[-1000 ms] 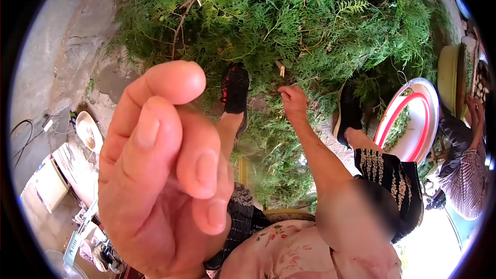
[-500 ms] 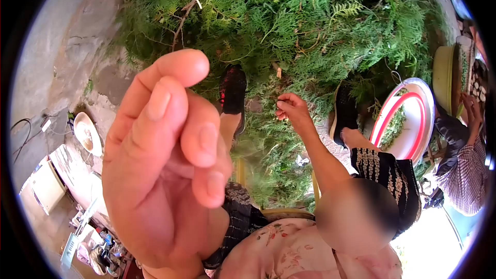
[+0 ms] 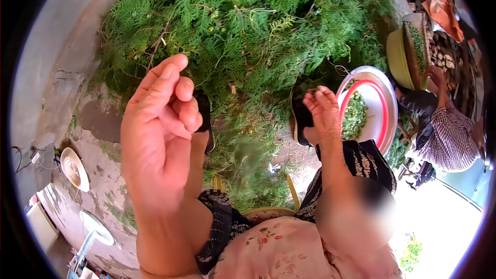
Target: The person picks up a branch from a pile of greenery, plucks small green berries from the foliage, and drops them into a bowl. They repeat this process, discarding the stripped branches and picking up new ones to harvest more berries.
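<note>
Raised close to the camera, my left hand (image 3: pixel 163 119) has loosely bent fingers, and nothing shows in it. My right hand (image 3: pixel 323 111) is beside the left rim of a white basin (image 3: pixel 391 104) with a red band. Its fingers are drawn together around a small dark bit at the tips, too small to name. Green sprig pieces (image 3: pixel 355 119) lie in the basin. Ahead of both hands spreads a big pile of feathery evergreen branches (image 3: pixel 232 31), with loose sprigs (image 3: pixel 253 160) scattered between my feet.
A person in a checked shirt (image 3: pixel 449 139) sits at the right, one hand by a yellow-green tub (image 3: pixel 398 59). A straw hat (image 3: pixel 74 169) and a white fan-like object (image 3: pixel 97 227) are at the left. Yellow chair legs (image 3: pixel 293 192) show below me.
My left hand has drawn farther from the camera. My right hand has moved from above the loose sprigs to the basin's edge, and the whole view has shifted.
</note>
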Motion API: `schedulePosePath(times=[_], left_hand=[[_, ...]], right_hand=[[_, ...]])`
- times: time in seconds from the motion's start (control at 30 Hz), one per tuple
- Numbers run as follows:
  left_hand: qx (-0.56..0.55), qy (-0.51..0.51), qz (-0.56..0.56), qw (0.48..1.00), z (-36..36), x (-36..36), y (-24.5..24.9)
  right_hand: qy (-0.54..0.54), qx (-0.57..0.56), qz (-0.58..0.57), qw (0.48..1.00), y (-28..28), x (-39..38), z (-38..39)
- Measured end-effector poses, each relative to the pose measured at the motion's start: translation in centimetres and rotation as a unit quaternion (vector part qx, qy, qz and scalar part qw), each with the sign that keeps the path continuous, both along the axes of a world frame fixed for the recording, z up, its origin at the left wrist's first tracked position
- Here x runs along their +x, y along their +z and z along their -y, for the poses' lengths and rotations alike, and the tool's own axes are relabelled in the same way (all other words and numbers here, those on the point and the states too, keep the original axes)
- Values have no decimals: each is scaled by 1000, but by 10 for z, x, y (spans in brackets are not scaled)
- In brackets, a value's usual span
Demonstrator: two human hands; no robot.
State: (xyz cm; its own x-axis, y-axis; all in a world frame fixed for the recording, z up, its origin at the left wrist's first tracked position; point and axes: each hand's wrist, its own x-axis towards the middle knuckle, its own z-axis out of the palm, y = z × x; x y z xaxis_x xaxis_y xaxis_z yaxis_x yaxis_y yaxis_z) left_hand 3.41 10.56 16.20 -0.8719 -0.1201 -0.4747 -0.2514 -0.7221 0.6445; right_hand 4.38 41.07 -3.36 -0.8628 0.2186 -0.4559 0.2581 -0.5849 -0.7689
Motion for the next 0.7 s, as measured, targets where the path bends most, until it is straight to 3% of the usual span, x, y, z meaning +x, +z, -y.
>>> schedulePosePath(times=[0.07,0.1,0.2,0.27,0.33,0.37,0.4,0.47,0.53,0.57,0.63,0.7], left_hand=[[8,-26,-9,1000,4,0,-1],[9,-29,-6,1000,5,-1,-2],[0,-24,-17,1000,6,3,-2],[-20,-11,3,1000,6,1,-1],[-33,-2,5,999,7,3,0],[-37,2,6,999,9,4,0],[-41,6,7,999,10,4,0],[-59,29,11,998,10,6,4],[-53,36,10,998,18,8,2],[-28,5,13,1000,27,7,3],[-17,-22,-8,1000,39,9,1],[-5,-53,-27,998,46,10,0]], right_hand=[[-120,49,-26,991,2,0,-37],[-156,128,-39,979,2,1,-61],[-378,292,68,876,21,-7,-82],[-386,230,107,887,7,0,-96],[-276,247,80,926,-18,8,-81],[-142,367,49,918,-35,15,-60],[-40,301,66,950,-32,17,-25],[106,278,102,949,-62,26,23],[272,267,105,919,-125,52,45],[274,241,118,924,-139,65,63],[365,318,157,861,-167,79,83],[394,528,72,749,-179,89,101]])
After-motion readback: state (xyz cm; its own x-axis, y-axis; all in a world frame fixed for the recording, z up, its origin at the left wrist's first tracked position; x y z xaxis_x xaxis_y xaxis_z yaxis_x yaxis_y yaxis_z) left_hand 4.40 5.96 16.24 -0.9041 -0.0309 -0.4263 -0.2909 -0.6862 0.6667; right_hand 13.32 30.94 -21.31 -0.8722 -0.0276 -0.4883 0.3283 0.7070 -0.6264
